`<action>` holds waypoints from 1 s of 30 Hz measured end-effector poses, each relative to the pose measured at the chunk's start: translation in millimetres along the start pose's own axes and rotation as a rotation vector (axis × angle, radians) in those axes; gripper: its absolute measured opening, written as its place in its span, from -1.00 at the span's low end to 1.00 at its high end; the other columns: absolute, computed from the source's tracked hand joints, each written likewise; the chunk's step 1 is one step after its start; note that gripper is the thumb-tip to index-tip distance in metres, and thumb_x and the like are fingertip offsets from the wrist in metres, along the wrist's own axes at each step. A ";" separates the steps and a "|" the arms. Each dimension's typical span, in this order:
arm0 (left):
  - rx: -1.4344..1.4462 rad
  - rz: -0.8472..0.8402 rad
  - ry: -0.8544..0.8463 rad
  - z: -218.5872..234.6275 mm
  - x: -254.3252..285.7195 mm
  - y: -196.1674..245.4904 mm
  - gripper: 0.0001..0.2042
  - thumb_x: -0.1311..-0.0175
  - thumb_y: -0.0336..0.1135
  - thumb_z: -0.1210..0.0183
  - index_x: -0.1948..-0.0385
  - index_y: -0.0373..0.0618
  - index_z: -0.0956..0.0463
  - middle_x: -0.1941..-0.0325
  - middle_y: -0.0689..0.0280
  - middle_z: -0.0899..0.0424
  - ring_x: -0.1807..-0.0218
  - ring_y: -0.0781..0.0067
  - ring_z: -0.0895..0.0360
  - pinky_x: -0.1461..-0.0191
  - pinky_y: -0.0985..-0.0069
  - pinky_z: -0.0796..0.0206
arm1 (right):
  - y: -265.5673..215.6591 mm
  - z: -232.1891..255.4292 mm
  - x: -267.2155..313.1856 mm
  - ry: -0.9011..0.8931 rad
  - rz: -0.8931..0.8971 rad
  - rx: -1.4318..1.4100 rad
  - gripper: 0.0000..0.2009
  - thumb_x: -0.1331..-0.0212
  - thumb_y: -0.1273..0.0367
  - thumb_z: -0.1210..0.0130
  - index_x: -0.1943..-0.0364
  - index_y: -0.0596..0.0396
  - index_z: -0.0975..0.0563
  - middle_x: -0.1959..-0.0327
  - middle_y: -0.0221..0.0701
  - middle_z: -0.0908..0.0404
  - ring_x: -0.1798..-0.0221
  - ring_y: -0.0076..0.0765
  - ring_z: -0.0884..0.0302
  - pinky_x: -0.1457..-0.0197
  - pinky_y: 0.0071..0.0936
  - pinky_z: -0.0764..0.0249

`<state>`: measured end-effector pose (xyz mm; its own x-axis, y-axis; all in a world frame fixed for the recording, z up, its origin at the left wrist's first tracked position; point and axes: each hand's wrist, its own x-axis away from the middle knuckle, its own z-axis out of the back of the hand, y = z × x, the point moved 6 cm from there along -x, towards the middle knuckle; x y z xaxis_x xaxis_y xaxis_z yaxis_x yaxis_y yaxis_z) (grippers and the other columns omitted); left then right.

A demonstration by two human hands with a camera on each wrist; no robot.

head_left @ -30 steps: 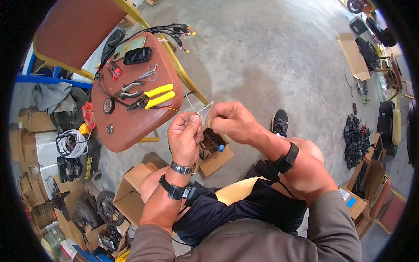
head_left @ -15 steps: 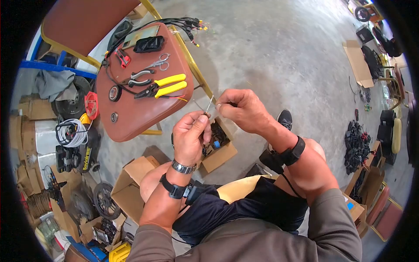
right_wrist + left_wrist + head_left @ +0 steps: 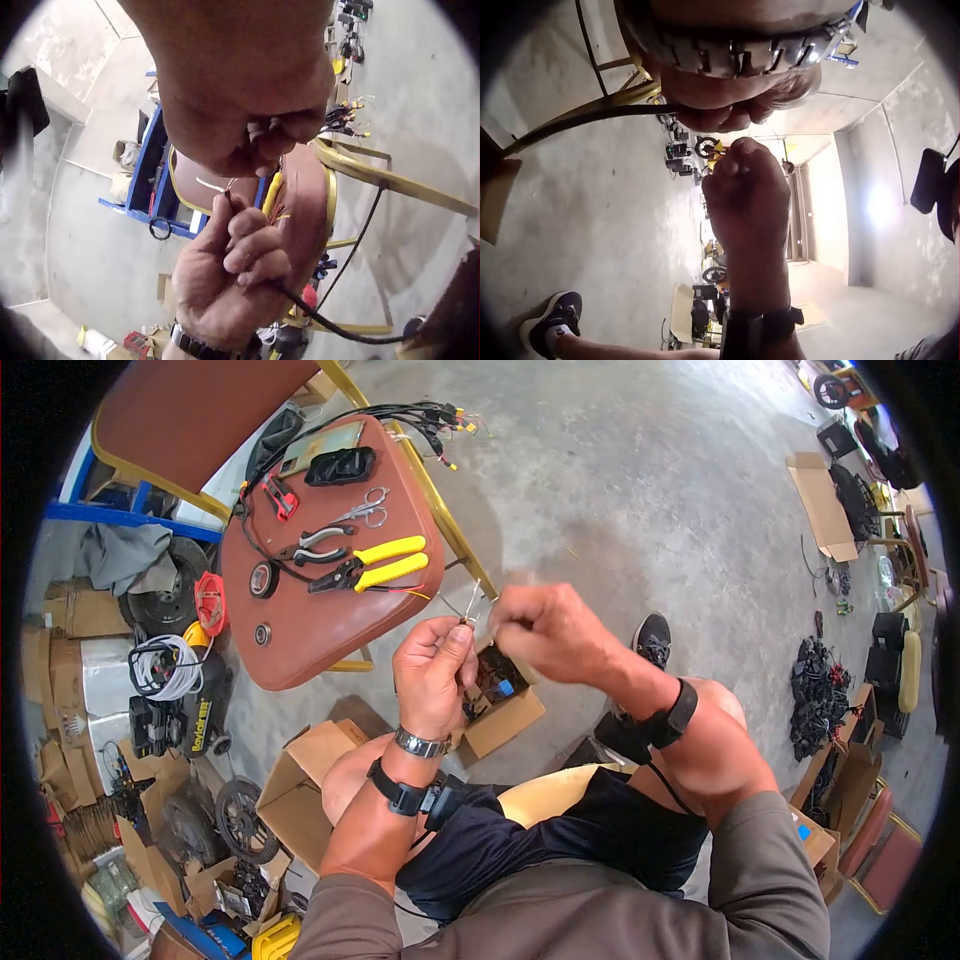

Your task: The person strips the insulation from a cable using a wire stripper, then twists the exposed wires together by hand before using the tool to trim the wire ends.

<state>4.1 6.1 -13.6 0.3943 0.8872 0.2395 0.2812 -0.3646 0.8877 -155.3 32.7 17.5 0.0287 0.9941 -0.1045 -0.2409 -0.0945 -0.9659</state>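
Note:
My left hand pinches the end of a black cable between thumb and fingers, and the cable trails away below the hand. Thin whitish wires stick out of the cable end above the thumb. Close beside them, my right hand, blurred in the head view, has its fingers curled and pinches one thin wire. In the left wrist view, the right fist appears just beyond the left fingers.
A brown chair seat to the left bears yellow-handled wire strippers, grey-handled pliers, scissors, a red cutter and a tape roll. Beneath the hands stands an open cardboard box. Black cables overhang the chair's back edge.
The view has shifted, so the chair appears farther right than a second ago. My right hand moves about at the wire ends; the left hand keeps its hold on the cable.

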 end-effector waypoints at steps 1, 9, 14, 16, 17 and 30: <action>-0.022 0.005 0.003 -0.2 0.3 -0.7 -0.89 -0.37 -0.35 -0.17 0.22 -0.17 -0.53 0.53 0.36 -0.53 0.63 0.60 -0.34 0.58 0.65 -0.16 | -0.2 -3.2 2.3 -0.023 -0.014 -0.013 -0.90 -0.03 0.46 -0.08 0.42 0.20 -0.57 0.63 -0.20 -0.48 0.56 -0.42 -0.43 0.43 -0.37 -0.42; 0.006 0.064 -0.031 -4.6 5.7 -4.9 -0.90 -0.36 -0.36 -0.18 0.24 -0.18 -0.53 0.53 0.37 -0.52 0.63 0.62 -0.31 0.59 0.64 -0.13 | 5.3 9.1 -7.8 0.012 -0.078 0.063 -0.91 0.00 0.47 -0.08 0.43 0.19 -0.57 0.57 -0.12 -0.53 0.54 -0.19 -0.51 0.39 -0.32 -0.45; -0.031 0.013 0.011 4.5 -0.1 -6.1 -0.90 -0.36 -0.36 -0.18 0.24 -0.17 -0.53 0.54 0.37 -0.52 0.63 0.63 -0.30 0.59 0.65 -0.12 | -6.9 3.7 -0.7 -0.042 -0.073 0.082 -0.94 0.00 0.49 -0.08 0.45 0.19 -0.55 0.61 -0.20 -0.49 0.54 -0.22 -0.44 0.41 -0.34 -0.41; -0.040 0.016 0.036 7.1 0.5 -6.2 -0.90 -0.36 -0.36 -0.18 0.24 -0.17 -0.53 0.54 0.37 -0.51 0.64 0.63 -0.30 0.59 0.65 -0.12 | -7.9 -4.4 3.9 -0.079 -0.072 0.039 -0.95 -0.01 0.53 -0.06 0.44 0.22 -0.53 0.66 -0.37 -0.41 0.54 -0.57 -0.28 0.44 -0.46 -0.32; -0.038 0.029 0.031 6.5 0.8 -6.3 -0.90 -0.36 -0.36 -0.18 0.24 -0.18 -0.53 0.54 0.37 -0.51 0.64 0.63 -0.30 0.58 0.65 -0.12 | -4.8 -4.1 3.4 -0.068 -0.087 0.021 -0.95 -0.01 0.53 -0.06 0.44 0.22 -0.53 0.66 -0.37 -0.40 0.54 -0.57 -0.27 0.44 -0.45 -0.32; -0.072 0.006 -0.003 1.7 -0.4 -8.4 -0.90 -0.36 -0.36 -0.19 0.24 -0.17 -0.53 0.56 0.40 -0.49 0.65 0.64 -0.29 0.58 0.67 -0.11 | 6.9 -8.2 7.3 -0.139 -0.181 -0.051 -0.96 -0.07 0.54 -0.06 0.42 0.21 -0.53 0.56 -0.46 -0.47 0.42 -0.64 -0.35 0.34 -0.53 -0.36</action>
<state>3.1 8.3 -21.8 0.3986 0.8841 0.2439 0.2148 -0.3485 0.9124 -148.9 38.8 8.1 -0.0678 0.9924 0.1023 -0.1944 0.0874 -0.9770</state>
